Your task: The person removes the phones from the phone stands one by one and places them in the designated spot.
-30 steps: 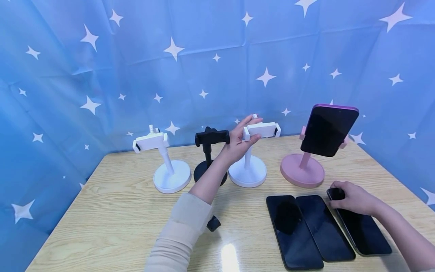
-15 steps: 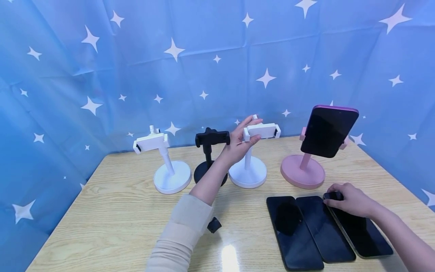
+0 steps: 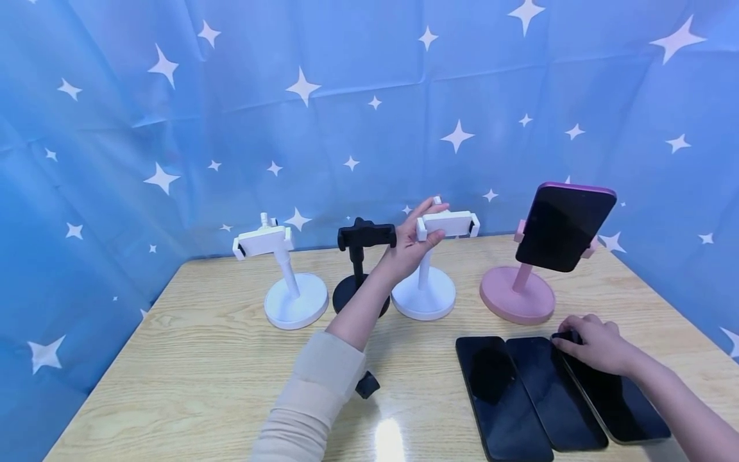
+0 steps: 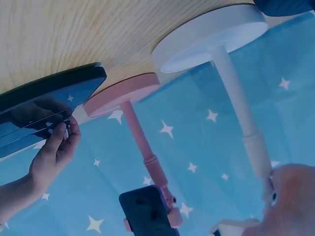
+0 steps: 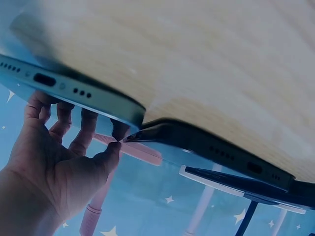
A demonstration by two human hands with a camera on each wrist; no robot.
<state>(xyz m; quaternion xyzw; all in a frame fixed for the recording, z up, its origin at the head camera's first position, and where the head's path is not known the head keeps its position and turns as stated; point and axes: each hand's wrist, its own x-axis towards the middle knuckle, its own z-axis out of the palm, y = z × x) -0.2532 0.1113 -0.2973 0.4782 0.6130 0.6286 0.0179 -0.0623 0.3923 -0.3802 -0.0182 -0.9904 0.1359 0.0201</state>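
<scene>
My left hand [image 3: 407, 249] grips the clamp head of a white phone stand [image 3: 428, 296], thumb below it and fingers behind. In the left wrist view, part of that hand [image 4: 290, 201] shows at the stand's upper pole. My right hand [image 3: 603, 348] holds the far end of the rightmost black-screened smartphone [image 3: 626, 410], thumb and fingertips at its top edge. This phone lies on the table close beside a middle phone [image 3: 557, 398], and a left phone [image 3: 505, 398] lies beyond that. The right wrist view shows the held phone's bottom edge [image 5: 98, 98], with fingers partly hidden behind it.
A pink phone stand [image 3: 516, 295] carries an upright, tilted phone [image 3: 566, 228] at the back right. Another white stand [image 3: 296, 301] and a black stand [image 3: 367, 236] stand left, the black one partly behind my forearm. A small black piece [image 3: 367, 385] lies by my sleeve. A starry curtain [image 3: 369, 128] hangs behind.
My right hand has shifted the rightmost phone's far end slightly left, closer to the middle phone. The left hand stays on the white stand. The head view has moved a little.
</scene>
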